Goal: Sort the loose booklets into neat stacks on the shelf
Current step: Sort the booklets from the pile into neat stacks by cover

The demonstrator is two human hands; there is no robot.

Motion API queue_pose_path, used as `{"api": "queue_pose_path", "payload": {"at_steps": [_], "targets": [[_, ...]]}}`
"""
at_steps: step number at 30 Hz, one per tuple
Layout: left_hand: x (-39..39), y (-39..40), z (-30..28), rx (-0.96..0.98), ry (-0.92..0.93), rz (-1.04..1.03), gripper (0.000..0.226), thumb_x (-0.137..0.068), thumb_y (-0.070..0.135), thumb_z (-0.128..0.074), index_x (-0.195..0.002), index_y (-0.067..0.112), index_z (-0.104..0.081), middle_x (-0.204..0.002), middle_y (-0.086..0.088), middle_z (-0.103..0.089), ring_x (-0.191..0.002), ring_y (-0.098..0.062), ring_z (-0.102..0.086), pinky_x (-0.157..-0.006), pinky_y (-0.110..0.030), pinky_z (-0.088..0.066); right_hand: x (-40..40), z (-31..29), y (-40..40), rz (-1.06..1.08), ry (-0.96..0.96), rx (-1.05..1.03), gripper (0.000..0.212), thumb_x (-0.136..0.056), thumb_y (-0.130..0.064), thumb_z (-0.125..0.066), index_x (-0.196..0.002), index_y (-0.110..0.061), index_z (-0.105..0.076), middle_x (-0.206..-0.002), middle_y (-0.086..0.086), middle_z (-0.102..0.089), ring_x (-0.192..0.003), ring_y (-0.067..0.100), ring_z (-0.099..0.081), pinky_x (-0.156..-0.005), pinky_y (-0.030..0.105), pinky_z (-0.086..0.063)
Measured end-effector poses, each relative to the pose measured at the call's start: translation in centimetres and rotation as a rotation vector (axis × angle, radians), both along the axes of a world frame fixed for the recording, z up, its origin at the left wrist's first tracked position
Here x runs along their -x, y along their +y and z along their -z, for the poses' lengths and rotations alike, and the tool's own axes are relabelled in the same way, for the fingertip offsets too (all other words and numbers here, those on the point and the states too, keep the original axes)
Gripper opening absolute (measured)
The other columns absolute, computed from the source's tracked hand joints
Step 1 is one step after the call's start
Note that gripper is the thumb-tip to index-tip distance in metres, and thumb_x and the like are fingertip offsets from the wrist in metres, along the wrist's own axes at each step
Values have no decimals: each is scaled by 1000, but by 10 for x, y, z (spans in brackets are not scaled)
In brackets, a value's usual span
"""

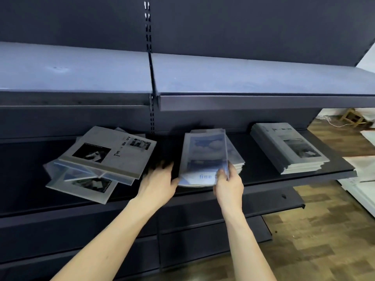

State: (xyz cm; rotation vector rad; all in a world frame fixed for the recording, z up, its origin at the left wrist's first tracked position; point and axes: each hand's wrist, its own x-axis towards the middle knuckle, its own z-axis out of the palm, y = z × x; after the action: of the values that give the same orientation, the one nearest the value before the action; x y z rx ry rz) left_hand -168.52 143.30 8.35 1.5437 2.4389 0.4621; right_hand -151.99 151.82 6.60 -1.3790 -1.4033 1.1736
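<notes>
- Dark metal makes up the shelf [263,169], which carries three groups of booklets side by side.
- On the left lies the loose pile [97,165]: grey booklets with black-and-white photos, fanned out at odd angles and overlapping (one cover reads partly "Tim… Me…ory").
- In the middle sits the blue stack [233,157], with cloud pictures on the covers; its lower booklets jut out a little to the right.
- The right hand [228,184] grips the near right corner of the top blue booklet [204,157], fingers curled over its edge, holding it on or just above the blue stack (which of the two I cannot tell).
- The left hand [159,180] is open, fingers straight and reaching toward the gap between the loose pile and the blue stack; the fingertips are blurred, so contact with anything is unclear.
- To the right, well apart from the hands, rests the grey stack [290,149], squared up neatly.
- Wooden flooring [324,230] shows beyond the shelf's right end.
</notes>
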Motion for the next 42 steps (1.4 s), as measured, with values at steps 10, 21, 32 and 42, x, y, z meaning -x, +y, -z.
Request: {"api": "queue_pose_path", "payload": {"at_steps": [10,21,32,42], "targets": [[-63,49,-5,75,51,-132,60,-98,43,-47,-153,27,-27,-149,-8,-39,-130,-35,-42,-102,-43,-41,-60,-5,85,-186,-119,-70,36,-97,-14,-43,-130,-23,-57,-102,1,-67,-83,10,-61,-65,24,-46],[-96,73,-9,134,70,-263,61,-98,45,-45,-153,26,-27,-150,-9,-37,-133,-34,-38,-104,-41,-39,-65,-12,145,-361,-202,-115,34,-104,-21,-45,-137,-16,-53,-117,7,-66,-106,28,-64,-81,32,-49],[-85,107,-10,124,65,-265,60,-100,44,-42,-154,25,-21,-159,-5,-23,-145,-29,-23,-115,-39,-27,-50,2,167,-278,-386,-140,31,-103,-29,-48,-118,-5,-60,-105,15,-68,-98,34,-66,-72,29,-43],[-83,129,-11,120,23,-252,47,-101,41,-41,-146,27,-35,-151,-5,-34,-138,-29,-31,-110,-41,-31,-50,1,169,-240,-528,-142,33,-101,-39,-48,-113,-9,-58,-100,9,-66,-97,32,-67,-70,33,-48]]}}
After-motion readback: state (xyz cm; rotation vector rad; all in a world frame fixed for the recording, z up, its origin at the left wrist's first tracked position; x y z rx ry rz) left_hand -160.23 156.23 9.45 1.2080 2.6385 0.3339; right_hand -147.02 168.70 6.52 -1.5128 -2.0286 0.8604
